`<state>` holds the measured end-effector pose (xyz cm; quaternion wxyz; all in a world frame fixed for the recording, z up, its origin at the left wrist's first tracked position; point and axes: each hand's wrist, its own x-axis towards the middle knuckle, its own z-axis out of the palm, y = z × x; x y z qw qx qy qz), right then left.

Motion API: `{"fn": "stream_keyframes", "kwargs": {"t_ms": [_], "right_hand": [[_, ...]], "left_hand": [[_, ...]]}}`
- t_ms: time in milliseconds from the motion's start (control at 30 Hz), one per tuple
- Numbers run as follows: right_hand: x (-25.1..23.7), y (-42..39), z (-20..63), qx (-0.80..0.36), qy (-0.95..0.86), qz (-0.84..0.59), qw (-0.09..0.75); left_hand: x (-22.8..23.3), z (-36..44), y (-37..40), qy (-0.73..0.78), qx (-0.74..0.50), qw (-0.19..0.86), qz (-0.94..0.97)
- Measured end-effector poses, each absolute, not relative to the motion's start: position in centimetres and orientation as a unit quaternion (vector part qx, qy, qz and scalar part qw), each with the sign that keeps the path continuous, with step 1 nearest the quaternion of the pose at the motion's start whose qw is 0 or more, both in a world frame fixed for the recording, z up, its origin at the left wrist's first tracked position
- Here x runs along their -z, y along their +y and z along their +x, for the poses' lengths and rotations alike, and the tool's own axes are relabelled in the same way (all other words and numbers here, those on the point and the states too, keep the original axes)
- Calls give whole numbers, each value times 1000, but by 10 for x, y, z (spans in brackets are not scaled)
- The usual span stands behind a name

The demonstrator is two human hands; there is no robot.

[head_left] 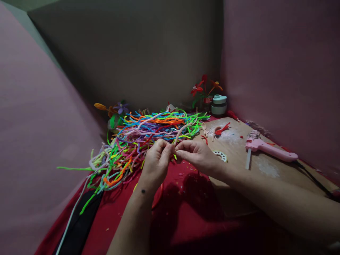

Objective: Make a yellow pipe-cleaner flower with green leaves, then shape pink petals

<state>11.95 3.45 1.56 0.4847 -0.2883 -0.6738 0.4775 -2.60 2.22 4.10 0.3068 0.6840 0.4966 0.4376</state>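
Observation:
My left hand (156,161) and my right hand (198,154) meet fingertip to fingertip over a red cloth (186,209). Both pinch a pale pink pipe cleaner (183,130) that curves up and away from my fingers toward the back. Just beyond my hands lies a big tangled pile of coloured pipe cleaners (143,136) in green, orange, blue, pink and yellow. Where the stem passes between my fingers is hidden.
A pink glue gun (268,148) lies on a brown board (239,148) at the right, its cord trailing off. A small white ring (220,155) sits by my right wrist. Finished pipe-cleaner flowers (204,88) and a tape roll (219,104) stand at the back corner. Pink walls close in both sides.

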Motion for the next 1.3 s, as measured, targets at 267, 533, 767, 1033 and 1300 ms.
{"fn": "stream_keyframes", "kwargs": {"t_ms": [267,533,767,1033,1300], "right_hand": [[-14,41,122,-567,-604,-297,475],[-10,34,120,-269,-754,-345,491],[-17,31,125,110,-790,-290,529],[-22,37,126,-328,-739,-349,474],[-24,37,123,-569,-614,-306,453]], "left_hand": [[-43,-30,20,487,-470,292,676],[-36,-37,26,514,-412,277,699],[-47,-33,20,509,-367,227,745],[-42,-31,22,536,-378,277,702],[-44,-30,22,525,-439,271,677]]}}
